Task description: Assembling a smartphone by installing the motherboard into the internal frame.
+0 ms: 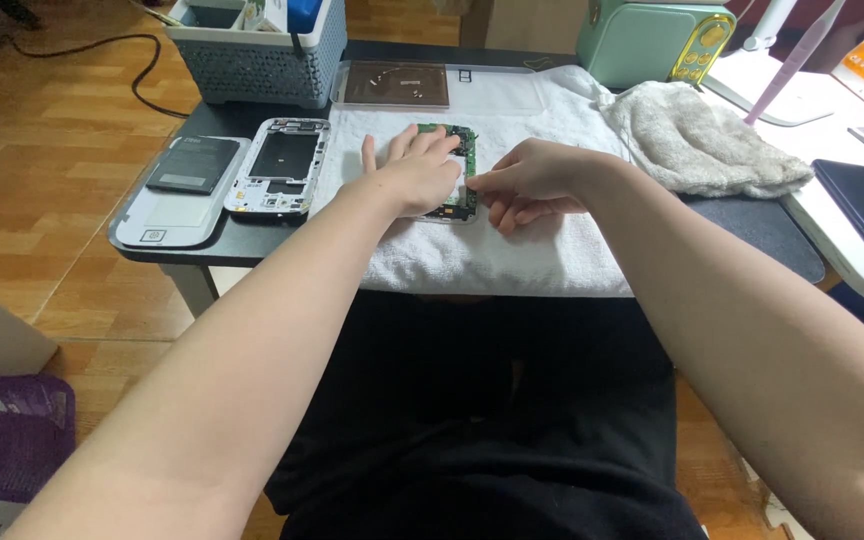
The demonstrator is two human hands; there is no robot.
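We work at a low dark worktop (752, 235) that stands on a warm wooden plank floor (42, 180), with a white towel (512, 250) spread across its middle. At the back stand a grey perforated plastic basket (252, 60) and a mint-green box (642, 40); a crumpled off-white cloth (702, 140) lies to the right. To the left lie a white back cover carrying a dark flat battery (187, 185) and, just beside it, a white plastic phone frame (282, 165), so we judge the phone already opened and stripped of its shell. A clear shallow tray (397, 85) sits behind the towel. On the towel lies the green circuit board assembly (464, 145), still in one piece as far as we can see. Our left hand (412, 170) rests flat on it, fingers spread. Our right hand (527, 180) pinches at its right edge with curled fingers; what it grips, if anything, we cannot tell.
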